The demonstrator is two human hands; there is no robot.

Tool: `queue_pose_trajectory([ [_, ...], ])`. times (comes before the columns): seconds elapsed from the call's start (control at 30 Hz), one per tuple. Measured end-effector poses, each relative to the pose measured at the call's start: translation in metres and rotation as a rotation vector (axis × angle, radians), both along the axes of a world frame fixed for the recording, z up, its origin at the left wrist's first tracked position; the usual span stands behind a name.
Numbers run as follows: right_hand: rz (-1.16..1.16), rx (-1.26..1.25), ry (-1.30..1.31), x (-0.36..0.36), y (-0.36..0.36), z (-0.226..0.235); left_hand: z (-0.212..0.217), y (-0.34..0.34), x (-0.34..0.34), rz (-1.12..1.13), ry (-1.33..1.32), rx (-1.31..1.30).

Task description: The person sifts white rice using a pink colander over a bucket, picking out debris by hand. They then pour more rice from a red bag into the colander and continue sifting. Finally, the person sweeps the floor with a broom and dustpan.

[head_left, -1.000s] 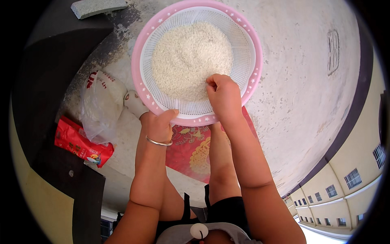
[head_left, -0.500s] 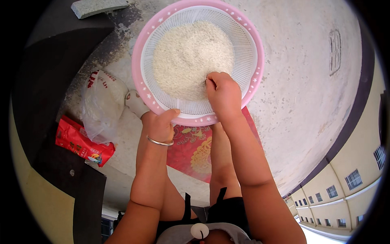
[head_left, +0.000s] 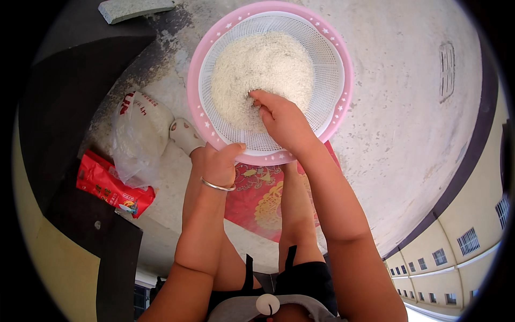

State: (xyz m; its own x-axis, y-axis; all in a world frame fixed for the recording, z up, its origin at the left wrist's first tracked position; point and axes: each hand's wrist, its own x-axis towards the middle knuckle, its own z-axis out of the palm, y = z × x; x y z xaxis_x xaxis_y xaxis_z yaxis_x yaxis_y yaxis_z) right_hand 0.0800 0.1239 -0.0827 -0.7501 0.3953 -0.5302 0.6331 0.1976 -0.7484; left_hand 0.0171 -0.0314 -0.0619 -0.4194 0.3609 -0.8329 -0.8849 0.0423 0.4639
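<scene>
A pink basin (head_left: 343, 110) with a white mesh strainer (head_left: 322, 64) inside it sits on the concrete floor (head_left: 407, 134), holding a mound of white rice (head_left: 257, 70). The right hand (head_left: 281, 121) rests in the rice at the strainer's near side, fingers curled into the grains. The left hand (head_left: 217, 163), a metal bangle (head_left: 217, 186) on its wrist, grips the basin's near rim. Left of the basin lies a clear plastic bag (head_left: 139, 137), and beyond that a red packet (head_left: 110, 185). A red patterned cloth (head_left: 257, 198) lies just under the basin's near edge.

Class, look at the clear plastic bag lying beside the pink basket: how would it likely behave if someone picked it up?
The clear plastic bag looks thin and crumpled, so it would probably flop. It slumps as if partly filled, so its contents might shift. Its glossy film may be slippery.
</scene>
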Motion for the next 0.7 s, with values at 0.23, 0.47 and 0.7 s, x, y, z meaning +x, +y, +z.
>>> queue_pose_trajectory([
  [0.23,-0.405,0.060,0.104,0.026,0.048,0.037,-0.006,-0.009,-0.001,0.046,-0.001,-0.010],
  [0.47,-1.276,-0.479,0.156,0.065,0.007,0.035,0.022,0.016,0.010,0.096,-0.055,-0.005],
  [0.7,-1.156,-0.742,0.076,0.096,0.049,0.039,0.013,0.002,-0.022,-0.079,0.282,0.206],
])
